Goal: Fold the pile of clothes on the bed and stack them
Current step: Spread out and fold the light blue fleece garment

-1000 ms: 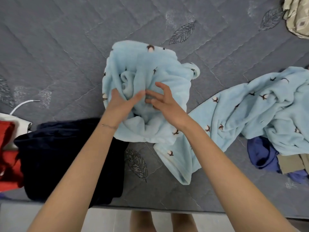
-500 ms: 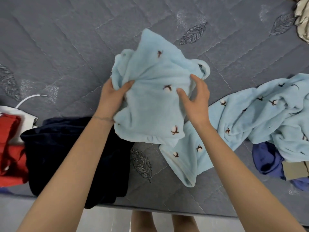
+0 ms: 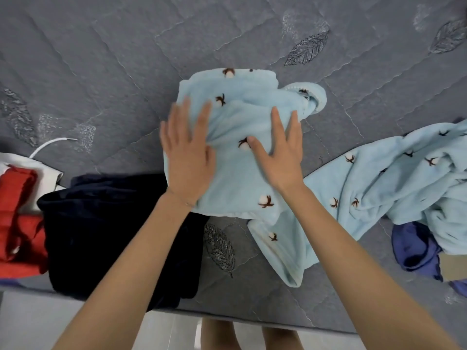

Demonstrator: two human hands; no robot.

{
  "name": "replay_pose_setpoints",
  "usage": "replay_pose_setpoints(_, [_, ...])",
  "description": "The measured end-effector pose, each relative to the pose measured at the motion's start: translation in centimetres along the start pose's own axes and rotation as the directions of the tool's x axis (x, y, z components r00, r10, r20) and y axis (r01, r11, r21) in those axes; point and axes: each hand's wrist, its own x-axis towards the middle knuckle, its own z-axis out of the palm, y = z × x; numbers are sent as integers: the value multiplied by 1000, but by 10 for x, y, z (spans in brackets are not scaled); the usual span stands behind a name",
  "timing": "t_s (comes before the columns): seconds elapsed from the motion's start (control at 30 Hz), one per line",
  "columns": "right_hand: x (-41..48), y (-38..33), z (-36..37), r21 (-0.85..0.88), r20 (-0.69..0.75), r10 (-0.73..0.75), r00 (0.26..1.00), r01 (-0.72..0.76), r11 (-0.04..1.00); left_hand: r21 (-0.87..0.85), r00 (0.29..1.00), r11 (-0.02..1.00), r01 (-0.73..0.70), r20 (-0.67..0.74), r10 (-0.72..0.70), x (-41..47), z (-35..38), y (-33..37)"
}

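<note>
A light blue fleece garment (image 3: pixel 240 173) with small brown-and-white cotton prints lies folded into a bundle on the grey bed (image 3: pixel 101 59). My left hand (image 3: pixel 187 152) lies flat on the bundle's left side, fingers spread. My right hand (image 3: pixel 280 152) presses flat on its right side. Neither hand grips the cloth. A second light blue fleece piece (image 3: pixel 379 188) with the same print trails from under the bundle toward the right. A folded dark navy garment (image 3: pixel 108 233) sits at the bed's near edge, left of the bundle.
Folded red clothing (image 3: pixel 17 223) on something white lies at the far left, with a white cable (image 3: pixel 48 145) behind it. A blue garment (image 3: pixel 417 248) sits under the fleece at the right. The bed's near edge (image 3: pixel 252 317) runs below my forearms; floor beyond.
The bundle was held up off the bed in both hands; now it lies on the bed, and both hands have let go and rest flat on top of it.
</note>
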Motion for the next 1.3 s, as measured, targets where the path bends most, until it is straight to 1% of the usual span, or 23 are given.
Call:
replay_pose_setpoints(0.03, [-1,-1,6,-53,3,-29,1000,29,998,46,988,987,-152,33,151,-1,11,3])
replay_pose_setpoints(0.07, [0,0,12,-102,13,-48,999,49,994,103,968,965,-242,96,232,-1,21,3])
replay_pose_setpoints(0.1, [1,1,18,-144,34,-55,998,59,988,153,955,953,-262,182,233,-1,31,-2])
replay_pose_setpoints(0.17, [7,5,27,-201,101,-52,993,72,977,215,933,962,-168,348,85,-1,43,-16])
replay_pose_setpoints(0.23, [14,6,33,-187,152,-68,986,97,978,205,920,979,-16,386,-66,-1,50,-30])
replay_pose_setpoints(0.27, [16,6,33,-141,133,-88,987,107,984,175,914,983,62,385,-126,0,50,-35])
replay_pose_setpoints(0.33, [17,7,28,28,-25,-101,995,101,994,88,905,971,221,353,-238,3,47,-38])
replay_pose_setpoints(0.37, [18,10,24,155,-120,-38,992,56,986,27,894,949,313,328,-304,4,45,-38])
replay_pose_setpoints(0.4, [19,14,19,306,-170,85,982,-30,952,-46,871,912,407,319,-372,4,43,-38])
replay_pose_setpoints(0.43, [22,19,14,464,-136,240,961,-153,873,-122,840,864,489,332,-429,4,41,-39])
replay_pose_setpoints(0.47, [26,25,10,591,-21,376,927,-292,752,-191,808,810,555,357,-469,5,40,-40])
replay_pose_setpoints(0.5, [30,30,6,652,138,460,877,-429,624,-252,774,751,610,390,-499,6,40,-42])
replay_pose_setpoints(0.53, [33,33,4,650,276,492,826,-537,538,-303,738,685,662,424,-525,9,39,-42])
replay_pose_setpoints(0.6, [36,37,3,630,404,469,785,-611,479,-399,662,529,749,475,-579,16,40,-41])
replay_pose_setpoints(0.67, [36,39,3,655,421,413,808,-585,478,-487,611,388,783,484,-626,22,40,-35])
replay_pose_setpoints(0.73, [31,37,-4,696,427,349,834,-549,462,-531,589,314,787,497,-637,28,39,-29])
replay_pose_setpoints(0.83, [12,43,-22,764,377,316,871,-485,426,-533,633,354,768,547,-548,38,34,-15])
replay_pose_setpoints(0.93, [-25,59,-34,879,250,346,904,-362,312,-580,711,411,703,574,-406,53,31,14])
replay_pose_setpoints(1.03, [-62,73,-31,913,251,375,893,-347,215,-586,789,566,580,577,-211,75,30,48])
replay_pose_setpoints(1.1, [-82,81,-26,904,298,364,882,-383,188,-535,801,709,461,595,-72,90,33,59])
replay_pose_setpoints(1.2, [-98,86,-20,831,427,359,830,-517,205,-411,797,885,217,599,82,102,37,66])
replay_pose_setpoints(1.27, [-101,87,-24,712,530,373,762,-638,293,-253,801,967,34,586,125,100,43,66])
replay_pose_setpoints(1.3, [-100,86,-31,618,579,377,723,-691,375,-166,811,986,-34,571,124,98,47,64])
